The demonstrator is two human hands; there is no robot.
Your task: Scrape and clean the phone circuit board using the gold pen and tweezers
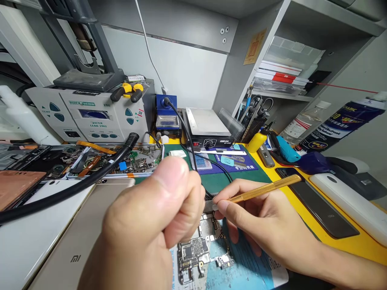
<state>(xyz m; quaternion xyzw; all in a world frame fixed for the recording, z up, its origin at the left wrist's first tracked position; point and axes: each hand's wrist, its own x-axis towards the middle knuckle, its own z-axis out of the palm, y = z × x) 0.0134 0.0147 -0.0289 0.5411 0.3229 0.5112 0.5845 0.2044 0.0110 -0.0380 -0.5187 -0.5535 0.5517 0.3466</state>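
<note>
Close to the camera, my left hand [157,205] is closed, thumb over curled fingers; whatever it holds, if anything, is hidden. My right hand [256,217] pinches a gold-coloured knurled tool handle [266,189], which points up to the right, its near end between thumb and fingertips. A phone circuit board [193,249] lies on a light blue mat [250,266] below and between my hands. The left hand covers the board's upper left part. A greyish metal piece [208,206] shows between the two hands; its full shape is hidden.
At the back left is a hot-air station [90,112], its black hose [75,185] crossing the left side. Phones [69,237] lie at left, and a dark phone [320,205] at right. Behind are a heating plate [208,123], a soldering stand [167,121] and bottles [341,125].
</note>
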